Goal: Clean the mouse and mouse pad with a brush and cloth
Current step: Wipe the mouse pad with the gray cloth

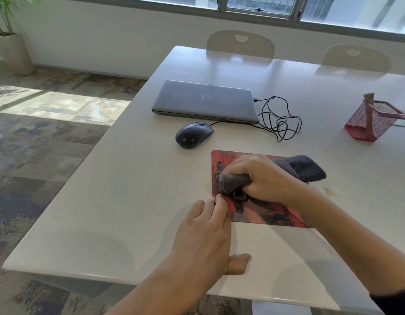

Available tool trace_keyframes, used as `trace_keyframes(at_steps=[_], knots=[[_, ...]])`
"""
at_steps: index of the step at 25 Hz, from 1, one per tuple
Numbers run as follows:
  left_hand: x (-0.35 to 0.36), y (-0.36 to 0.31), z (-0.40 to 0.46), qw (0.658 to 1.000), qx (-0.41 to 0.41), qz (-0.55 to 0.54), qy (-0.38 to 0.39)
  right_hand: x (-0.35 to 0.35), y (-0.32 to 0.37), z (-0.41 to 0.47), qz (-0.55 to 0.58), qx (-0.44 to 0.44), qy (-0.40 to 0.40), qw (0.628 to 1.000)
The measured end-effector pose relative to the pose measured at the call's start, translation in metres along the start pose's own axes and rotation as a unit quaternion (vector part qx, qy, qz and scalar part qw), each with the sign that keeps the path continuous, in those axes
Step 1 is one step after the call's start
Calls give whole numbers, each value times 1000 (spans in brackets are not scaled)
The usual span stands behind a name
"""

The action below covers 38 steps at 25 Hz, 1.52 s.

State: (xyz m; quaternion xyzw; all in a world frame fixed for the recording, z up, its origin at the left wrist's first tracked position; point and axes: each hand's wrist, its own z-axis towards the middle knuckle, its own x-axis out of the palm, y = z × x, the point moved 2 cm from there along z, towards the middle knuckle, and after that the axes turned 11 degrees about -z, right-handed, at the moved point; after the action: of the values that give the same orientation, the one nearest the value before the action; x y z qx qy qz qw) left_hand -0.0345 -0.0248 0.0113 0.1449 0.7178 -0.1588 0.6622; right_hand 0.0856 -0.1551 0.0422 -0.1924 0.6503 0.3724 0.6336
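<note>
Cloth (237, 181) bunched in right hand (268, 180), seemingly pressed onto mouse pad (271, 213).

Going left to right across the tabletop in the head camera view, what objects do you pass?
mouse → laptop → tangled mouse cable → red mesh holder

Table (119, 201): smooth pale top, satin sheen, soft reflections. Cloth (303, 168): dark grey, ribbed terry-like weave, matt. Mouse pad (271, 214): red-and-black printed fabric face, matt, thin flat edge. Mouse (193, 134): dark plastic, semi-gloss, small highlights on the shell. Laptop (205, 100): grey lid, brushed matt finish. Pen holder (373, 120): red wire mesh, metal by the look. Cable (279, 117): black, smooth rubbery sheath.
</note>
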Motion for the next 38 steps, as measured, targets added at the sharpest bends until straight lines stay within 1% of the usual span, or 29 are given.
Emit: trace_keyframes(at_steps=[2, 3, 4, 6, 8, 11, 13, 16, 18, 21, 23, 26, 29, 30, 32, 35, 38], knots=[[1, 1, 0, 1000, 13, 8, 1, -3, 6, -17, 12, -16, 18, 1000], [3, 1, 0, 999, 33, 12, -12, -4, 7, -20, 13, -19, 22, 999], [4, 1, -1, 999, 45, 2, -23, -4, 6, -20, 10, -19, 25, 999], [5, 2, 0, 999, 45, -15, -18, 1, 3, -7, 0, -5, 25, 1000], [5, 3, 1, 999, 41, -19, -18, 5, -4, 16, -11, 17, 2, 1000], [3, 2, 1, 999, 40, -7, -26, 3, -18, 50, -33, 56, -57, 996], [2, 1, 2, 999, 36, 5, -23, 2, -23, 61, -44, 58, -68, 995], [1, -1, 4, 1000, 24, 0, 4, 8, -18, 52, -55, 40, -59, 996], [0, -2, 5, 1000, 20, -3, 9, 8, -10, 32, -33, 27, -36, 998], [1, -1, 4, 999, 30, -12, -2, 1, 3, -5, -2, 7, 9, 1000], [2, -1, 4, 999, 40, -20, -12, -1, 5, -16, -1, 11, 14, 1000], [2, -2, 5, 999, 41, -16, -4, 3, -1, 2, -11, 36, 1, 999], [0, -1, 4, 999, 27, -29, -14, 4, -18, 37, -46, 89, -34, 994], [-1, -1, 3, 999, 9, -37, 10, 4, -24, 47, -59, 101, -42, 992], [-6, -4, 1, 998, -11, -61, 17, 5, -31, 58, -80, 114, -46, 989], [-11, -5, 3, 998, -28, -44, 19, 10, -40, 49, -103, 119, -59, 986], [-17, -2, 5, 1000, -13, -26, 11, 5, -55, 24, -134, 144, -76, 977]])
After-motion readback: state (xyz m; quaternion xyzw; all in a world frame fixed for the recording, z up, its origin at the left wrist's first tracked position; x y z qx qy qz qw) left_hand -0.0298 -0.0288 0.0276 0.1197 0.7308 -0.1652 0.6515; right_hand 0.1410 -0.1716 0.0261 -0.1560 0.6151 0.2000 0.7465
